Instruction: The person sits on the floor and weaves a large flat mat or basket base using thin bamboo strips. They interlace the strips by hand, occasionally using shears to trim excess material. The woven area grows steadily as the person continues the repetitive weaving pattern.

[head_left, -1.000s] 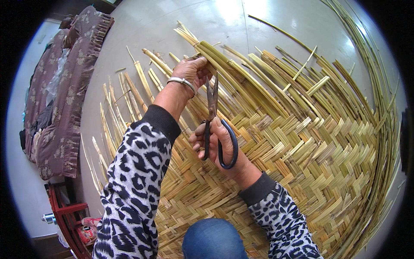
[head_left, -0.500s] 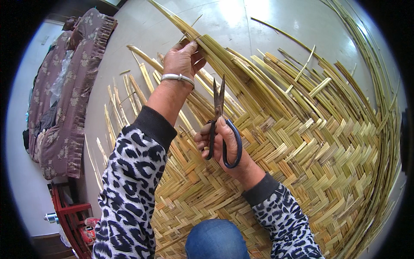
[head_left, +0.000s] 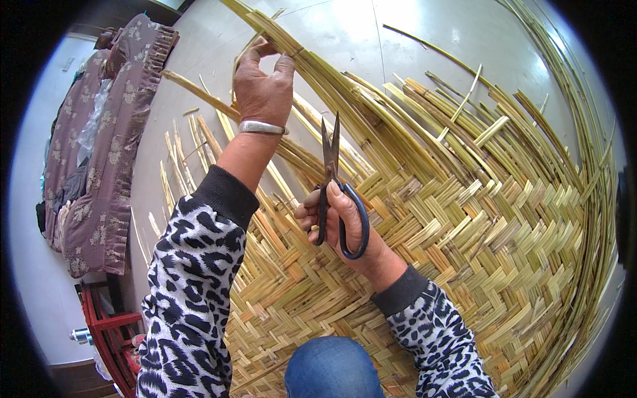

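My left hand, with a pale bracelet at the wrist, reaches up to a bundle of long yellow-green reed strips. Its thumb and forefinger curve against the bundle's left edge; the other fingers are partly hidden. In my right hand is a pair of scissors with dark handles, its narrow blades pointing away from me and slightly parted. The thumb lies along one handle loop. Beneath both hands spreads a woven reed mat in a zigzag pattern, its unwoven strip ends fanning out at the far and left sides.
Long loose reeds curve along the right side. A purple patterned cloth covers furniture at the left, with a red wooden chair or stand nearer me. My denim-covered knee is over the near part of the mat.
My left hand has moved up and to the left along the reed strips, its thumb and forefinger spreading wider. My right hand and the scissors have shifted only slightly.
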